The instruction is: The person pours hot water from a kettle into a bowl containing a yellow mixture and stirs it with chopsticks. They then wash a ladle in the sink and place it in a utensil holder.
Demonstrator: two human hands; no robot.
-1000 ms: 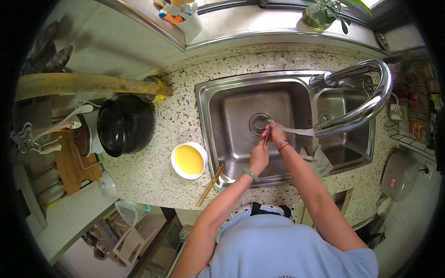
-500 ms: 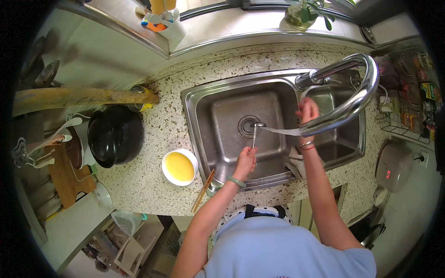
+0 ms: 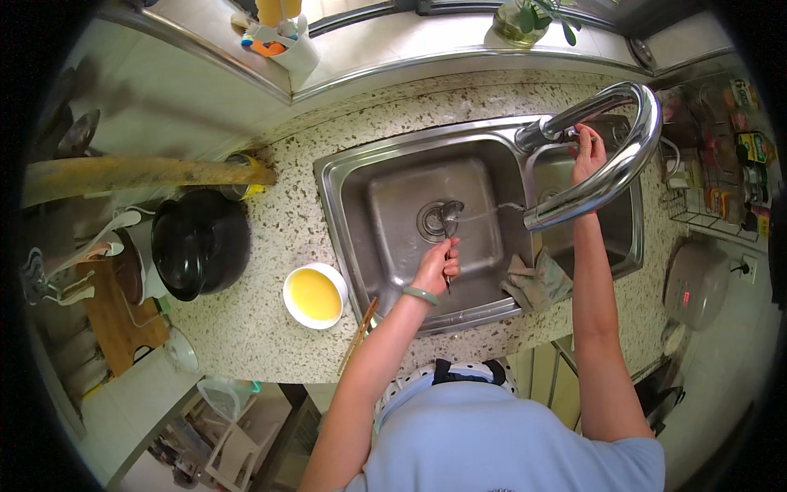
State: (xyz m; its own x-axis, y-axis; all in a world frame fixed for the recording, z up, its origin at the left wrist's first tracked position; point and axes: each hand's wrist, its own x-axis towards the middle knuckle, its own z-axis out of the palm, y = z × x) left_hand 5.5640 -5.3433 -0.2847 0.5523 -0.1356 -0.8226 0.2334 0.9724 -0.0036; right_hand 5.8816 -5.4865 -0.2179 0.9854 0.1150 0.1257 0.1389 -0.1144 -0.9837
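My left hand [image 3: 437, 266] is closed around the handle of a metal spoon [image 3: 451, 211], its round bowl just over the drain [image 3: 430, 220] of the large sink basin [image 3: 393, 176]. A thin, broken stream of water [image 3: 492, 207] runs from the chrome faucet [image 3: 566, 207] toward the spoon's bowl. Behind the curved spout, my right hand [image 3: 588, 156] has its fingers on the faucet handle [image 3: 571, 133]; the spout hides part of the wrist.
Left of the sink stand a white bowl of yellow liquid [image 3: 315, 297] and a black pot [image 3: 201, 246]. Chopsticks [image 3: 359, 336] lie by the sink's near left corner. A grey cloth [image 3: 537, 281] drapes over the near rim. A wire rack [image 3: 713, 217] stands far right.
My right hand has moved away from me to the faucet handle. The water has thinned to a broken stream. The spoon has turned, showing more of its bowl.
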